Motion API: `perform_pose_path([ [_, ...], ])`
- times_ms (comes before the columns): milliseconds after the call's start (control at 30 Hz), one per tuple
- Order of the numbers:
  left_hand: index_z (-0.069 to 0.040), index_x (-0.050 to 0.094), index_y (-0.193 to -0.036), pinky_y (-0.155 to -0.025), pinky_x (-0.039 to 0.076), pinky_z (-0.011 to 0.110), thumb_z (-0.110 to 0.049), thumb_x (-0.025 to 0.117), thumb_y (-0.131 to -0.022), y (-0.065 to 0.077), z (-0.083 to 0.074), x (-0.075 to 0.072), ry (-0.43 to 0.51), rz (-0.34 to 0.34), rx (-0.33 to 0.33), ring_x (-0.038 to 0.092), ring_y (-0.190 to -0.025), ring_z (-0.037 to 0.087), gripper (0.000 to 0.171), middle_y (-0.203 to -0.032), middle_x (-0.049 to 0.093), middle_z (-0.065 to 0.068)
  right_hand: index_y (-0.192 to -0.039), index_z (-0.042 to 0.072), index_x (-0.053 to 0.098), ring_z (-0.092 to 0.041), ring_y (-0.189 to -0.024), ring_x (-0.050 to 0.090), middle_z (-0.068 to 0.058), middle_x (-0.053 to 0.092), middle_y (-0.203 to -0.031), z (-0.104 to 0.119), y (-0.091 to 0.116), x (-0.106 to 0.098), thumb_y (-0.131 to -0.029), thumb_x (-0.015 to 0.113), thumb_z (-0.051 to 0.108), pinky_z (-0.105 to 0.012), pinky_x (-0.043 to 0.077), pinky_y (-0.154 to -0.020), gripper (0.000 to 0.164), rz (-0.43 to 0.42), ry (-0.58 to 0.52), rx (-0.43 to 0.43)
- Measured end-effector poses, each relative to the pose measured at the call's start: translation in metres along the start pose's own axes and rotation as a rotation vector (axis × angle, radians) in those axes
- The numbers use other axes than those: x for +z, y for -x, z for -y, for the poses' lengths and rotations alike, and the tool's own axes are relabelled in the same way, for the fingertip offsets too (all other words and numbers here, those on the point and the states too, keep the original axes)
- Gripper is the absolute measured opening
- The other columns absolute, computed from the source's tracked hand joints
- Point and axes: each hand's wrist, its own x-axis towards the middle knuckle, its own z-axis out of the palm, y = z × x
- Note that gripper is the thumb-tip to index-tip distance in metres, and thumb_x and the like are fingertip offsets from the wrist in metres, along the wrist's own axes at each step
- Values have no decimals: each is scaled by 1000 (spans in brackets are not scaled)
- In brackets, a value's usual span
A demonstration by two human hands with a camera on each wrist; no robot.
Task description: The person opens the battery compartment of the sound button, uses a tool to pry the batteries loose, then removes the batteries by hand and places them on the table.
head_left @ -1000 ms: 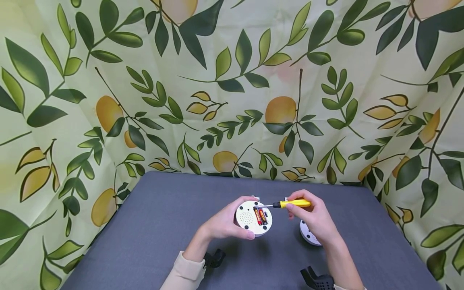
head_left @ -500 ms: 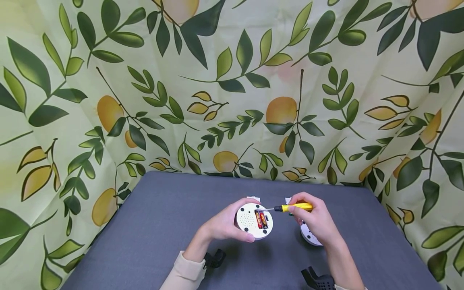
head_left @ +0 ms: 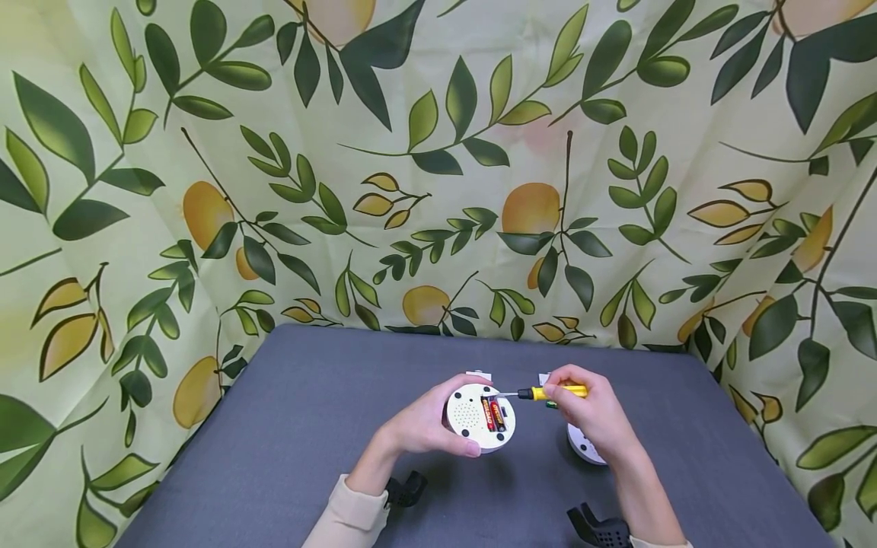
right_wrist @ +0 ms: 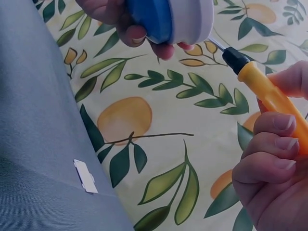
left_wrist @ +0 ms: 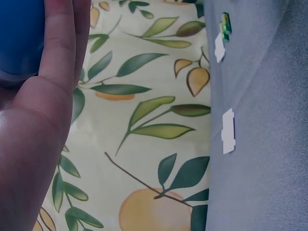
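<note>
My left hand [head_left: 426, 420] holds a round battery-powered device [head_left: 466, 415], its white underside turned up and its blue dome [right_wrist: 150, 18] showing in the right wrist view. Small speaker holes and dark round feet dot the underside. Two red batteries [head_left: 492, 416] lie side by side in its uncovered slot. With curled fingers, my right hand [head_left: 594, 409] grips a screwdriver [right_wrist: 269, 91] by the yellow handle. Its thin metal shaft points left, the tip at the upper end of the battery slot. In the left wrist view, part of the blue dome [left_wrist: 19, 38] shows against the fingers.
A second round white device [head_left: 582, 447] sits on the grey table [head_left: 329, 396], partly behind my right hand. Toward the back lie two white battery covers, one [left_wrist: 228, 131] alone and one [left_wrist: 220, 48] beside green batteries [left_wrist: 226, 25]. Patterned cloth [head_left: 411, 190] encloses the table.
The held device has shifted slightly right and down since a second ago. The screwdriver moved a little with it, its tip staying at the slot's upper end.
</note>
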Motion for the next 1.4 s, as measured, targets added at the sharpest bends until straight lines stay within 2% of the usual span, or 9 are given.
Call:
perform_pose_path([
  [233, -11, 43, -147, -90, 55, 34, -8, 82, -77, 0, 0, 0, 10, 6, 2, 63, -107, 17, 80, -127, 57, 7, -96, -6, 63, -17, -52, 46, -7, 50, -65, -2, -1, 1, -98, 65, 7, -28, 41, -47, 14, 19, -65, 26],
  [533, -12, 42, -148, -91, 55, 36, -11, 81, -78, 0, -2, 0, 48, 12, -13, 62, -109, 15, 80, -131, 55, 8, -102, -2, 63, -24, -64, 56, -9, 58, -89, -5, -1, -2, -96, 65, -1, -30, 52, -59, 7, 25, -89, -115],
  [767, -10, 42, -147, -92, 55, 36, -10, 81, -77, 0, -3, 0, 37, 12, -10, 62, -109, 15, 80, -131, 55, 7, -100, 0, 63, -25, -62, 58, -9, 58, -87, -3, 1, -4, -94, 65, -4, -30, 53, -62, 7, 26, -55, -154],
  [1100, -13, 45, -146, -89, 55, 34, -12, 81, -77, 1, -2, -1, 21, 30, -2, 61, -108, 17, 77, -126, 56, 7, -95, -1, 64, -27, -55, 55, -15, 56, -77, -5, -1, -2, -97, 58, -2, -33, 50, -56, 6, 19, -64, -71],
  [1400, -7, 43, -146, -91, 54, 34, -12, 81, -77, 2, -3, 0, 20, 27, -21, 61, -109, 15, 79, -126, 57, 5, -94, -9, 61, -23, -51, 45, -9, 45, -65, -12, -5, -2, -101, 54, 1, -32, 46, -48, 13, 61, -155, -18],
])
